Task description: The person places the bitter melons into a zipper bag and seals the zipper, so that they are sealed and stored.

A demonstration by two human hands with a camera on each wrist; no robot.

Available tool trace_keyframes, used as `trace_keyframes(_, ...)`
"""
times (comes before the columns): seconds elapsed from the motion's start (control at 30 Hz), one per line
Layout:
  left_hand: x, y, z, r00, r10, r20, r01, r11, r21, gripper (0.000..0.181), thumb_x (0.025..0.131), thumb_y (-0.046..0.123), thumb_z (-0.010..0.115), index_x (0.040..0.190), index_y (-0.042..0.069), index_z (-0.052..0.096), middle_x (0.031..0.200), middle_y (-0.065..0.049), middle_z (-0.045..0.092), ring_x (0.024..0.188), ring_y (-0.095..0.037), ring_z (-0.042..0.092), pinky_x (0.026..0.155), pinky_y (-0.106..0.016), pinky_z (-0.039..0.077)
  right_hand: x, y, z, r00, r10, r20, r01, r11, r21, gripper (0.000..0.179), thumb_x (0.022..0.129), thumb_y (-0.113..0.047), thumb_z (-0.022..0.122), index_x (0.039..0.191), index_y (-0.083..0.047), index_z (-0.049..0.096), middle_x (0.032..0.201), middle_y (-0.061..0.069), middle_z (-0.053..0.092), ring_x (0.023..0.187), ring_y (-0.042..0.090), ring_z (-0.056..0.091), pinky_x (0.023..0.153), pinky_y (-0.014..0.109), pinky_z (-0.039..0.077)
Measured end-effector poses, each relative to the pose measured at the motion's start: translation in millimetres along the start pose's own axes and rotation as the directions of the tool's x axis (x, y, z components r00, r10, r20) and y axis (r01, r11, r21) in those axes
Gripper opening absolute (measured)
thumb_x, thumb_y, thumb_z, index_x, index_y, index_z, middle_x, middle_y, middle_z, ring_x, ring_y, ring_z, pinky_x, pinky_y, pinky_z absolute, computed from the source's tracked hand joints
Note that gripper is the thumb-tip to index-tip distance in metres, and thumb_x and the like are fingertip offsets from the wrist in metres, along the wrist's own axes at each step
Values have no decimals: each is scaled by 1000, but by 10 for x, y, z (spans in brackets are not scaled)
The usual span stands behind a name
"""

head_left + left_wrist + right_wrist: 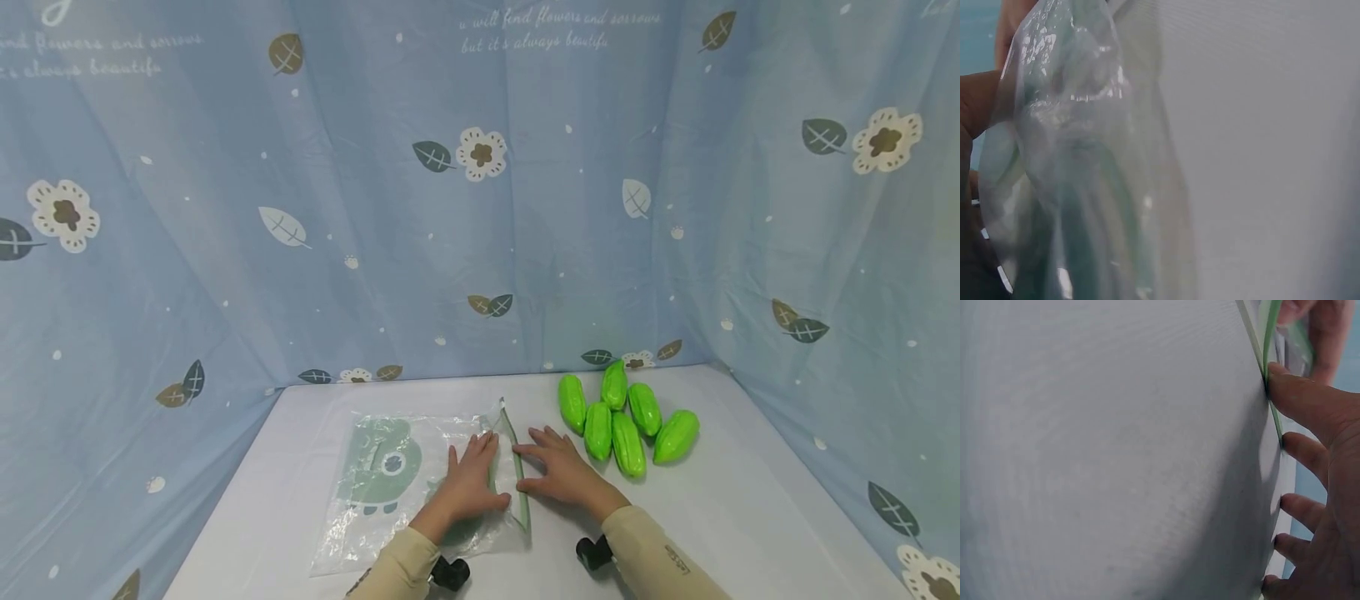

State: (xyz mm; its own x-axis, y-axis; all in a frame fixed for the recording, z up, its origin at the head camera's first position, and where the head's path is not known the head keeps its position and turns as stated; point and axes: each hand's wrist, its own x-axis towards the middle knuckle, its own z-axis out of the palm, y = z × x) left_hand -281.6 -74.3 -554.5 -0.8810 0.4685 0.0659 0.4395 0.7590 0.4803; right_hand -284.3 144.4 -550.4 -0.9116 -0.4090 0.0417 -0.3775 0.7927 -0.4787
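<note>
A clear plastic bag [386, 521] with a pale green cartoon print lies flat, its green-edged mouth [522, 500] on the right side. My left hand [468, 483] rests on the bag close to that mouth, fingers spread. From the other side my right hand [562, 468] reaches the green edge with thumb and fingertips, fingers apart. In the right wrist view the thumb [1310, 403] touches the green strip [1270, 331]. Crinkled bag film [1072, 125] fills much of the left wrist view and hides most of the left hand.
Several glossy, ridged, bright green oblong fruit-like pieces [628, 444] lie in a group beyond the right hand. Everything rests on a white-covered table [251, 517]. A blue curtain [375, 208] with leaf and flower prints stands behind and at the sides.
</note>
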Motion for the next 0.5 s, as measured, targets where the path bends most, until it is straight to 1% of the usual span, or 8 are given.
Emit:
trace_keyframes(0.1,-29,6,25,1000,2,28,-3,999,49,92,78,45,76,152,1,44,160,-22,36,150,-46,22,115,-75,10,11,2,-4,1000,6,3,-6,1000,-11,63,87,-48,77,140,-17,63,157,21,41,149,48,25,118,69,16)
trace_keyframes(0.2,-60,16,33,999,1,42,-4,998,61,88,80,52,74,150,4,50,160,-23,36,151,-47,21,115,-74,7,15,2,-11,1000,6,-1,-6,1000,0,63,87,-47,78,140,-16,64,156,22,41,148,48,25,117,70,17)
trace_keyframes(0.27,-75,21,39,999,-9,49,5,998,70,90,81,56,73,150,3,49,161,-22,33,151,-46,19,116,-74,6,17,2,-12,1000,10,0,-10,1000,8,63,87,-47,78,140,-16,64,156,22,41,149,48,25,117,70,17)
trace_keyframes(0.37,-92,29,46,998,-24,56,20,996,86,97,81,59,73,152,0,44,163,-20,31,152,-45,18,116,-73,6,20,4,-10,1000,8,-2,-8,1000,14,63,86,-47,79,139,-16,64,156,22,41,148,49,25,117,70,17)
trace_keyframes(0.43,-95,30,48,998,-32,49,28,996,88,102,80,59,73,154,-2,39,164,-19,30,152,-43,19,117,-72,8,18,5,-10,1000,7,-1,-7,1000,15,63,86,-46,79,140,-16,64,156,22,41,149,49,25,117,70,17)
trace_keyframes(0.5,-90,27,31,999,-27,25,25,998,57,103,81,56,75,155,-4,36,163,-19,30,151,-42,22,116,-73,10,15,3,-15,1000,3,-1,-3,1000,17,63,86,-46,79,139,-16,64,156,23,41,148,49,25,117,70,17)
